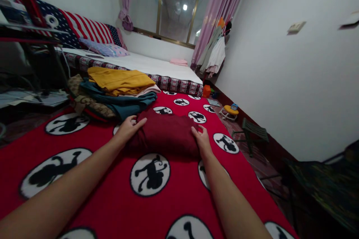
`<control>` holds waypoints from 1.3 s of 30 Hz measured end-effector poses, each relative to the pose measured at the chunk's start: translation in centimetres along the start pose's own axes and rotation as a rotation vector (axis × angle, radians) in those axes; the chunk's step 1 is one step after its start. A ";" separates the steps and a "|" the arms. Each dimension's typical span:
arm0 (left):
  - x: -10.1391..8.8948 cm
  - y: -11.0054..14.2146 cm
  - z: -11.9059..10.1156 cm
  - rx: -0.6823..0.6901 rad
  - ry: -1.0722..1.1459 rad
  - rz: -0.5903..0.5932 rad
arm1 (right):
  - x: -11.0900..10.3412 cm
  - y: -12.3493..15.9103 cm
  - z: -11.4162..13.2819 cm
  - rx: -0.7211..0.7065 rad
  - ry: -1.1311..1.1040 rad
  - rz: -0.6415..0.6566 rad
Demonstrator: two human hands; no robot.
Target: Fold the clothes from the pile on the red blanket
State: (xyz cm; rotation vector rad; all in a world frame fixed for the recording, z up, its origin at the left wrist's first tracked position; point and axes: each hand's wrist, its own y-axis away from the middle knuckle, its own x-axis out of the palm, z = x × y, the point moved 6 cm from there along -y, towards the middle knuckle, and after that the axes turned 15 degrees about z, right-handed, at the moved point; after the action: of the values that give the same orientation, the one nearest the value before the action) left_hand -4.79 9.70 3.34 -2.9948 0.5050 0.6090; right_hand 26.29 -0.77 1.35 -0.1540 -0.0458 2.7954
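Observation:
A folded dark red garment (165, 132) lies on a red blanket with black-and-white round figures (112, 194). My left hand (129, 127) rests flat on the garment's left end, fingers stretched out over it. At the garment's right end, my right hand (200, 137) presses against the side with fingers curled along the edge. Both arms reach forward over the blanket.
A pile of folded clothes (117, 91), yellow on top of teal, lies just behind the garment at the left. Beyond is a white mattress (146, 65) under a window. A small folding stool (252, 130) and toys stand on the floor at the right.

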 end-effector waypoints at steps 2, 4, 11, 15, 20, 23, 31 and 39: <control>0.6 0.1 1.1 0.088 -0.060 -0.011 | -0.2 0.2 -0.3 -0.102 0.098 0.002; 1.0 0.6 1.0 0.181 -0.185 0.009 | -0.1 0.5 0.1 -0.208 0.225 0.054; 1.3 4.8 -6.7 0.353 -0.681 -0.206 | 1.6 2.4 4.1 -0.258 0.776 -0.054; 7.9 6.5 -9.3 0.573 -0.710 0.191 | 6.4 3.6 5.4 -0.401 0.952 0.214; 10.9 4.0 -5.7 0.336 -0.784 0.412 | 8.2 1.6 2.6 -0.190 1.144 0.464; 9.5 1.8 -4.1 0.250 -0.791 0.431 | 6.9 -0.6 1.6 -0.134 1.156 0.452; 3.9 -0.1 -2.0 0.155 -0.734 -0.090 | 1.7 -3.2 0.2 -0.155 0.985 0.040; -2.8 1.7 0.7 -0.226 -0.415 0.451 | -1.2 -3.0 0.5 -0.294 0.861 -0.115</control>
State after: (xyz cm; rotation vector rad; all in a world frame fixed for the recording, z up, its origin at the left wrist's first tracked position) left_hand -8.04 9.01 3.82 -2.8200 1.1472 1.3615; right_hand 28.33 1.69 2.13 -1.3398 -0.2401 2.3629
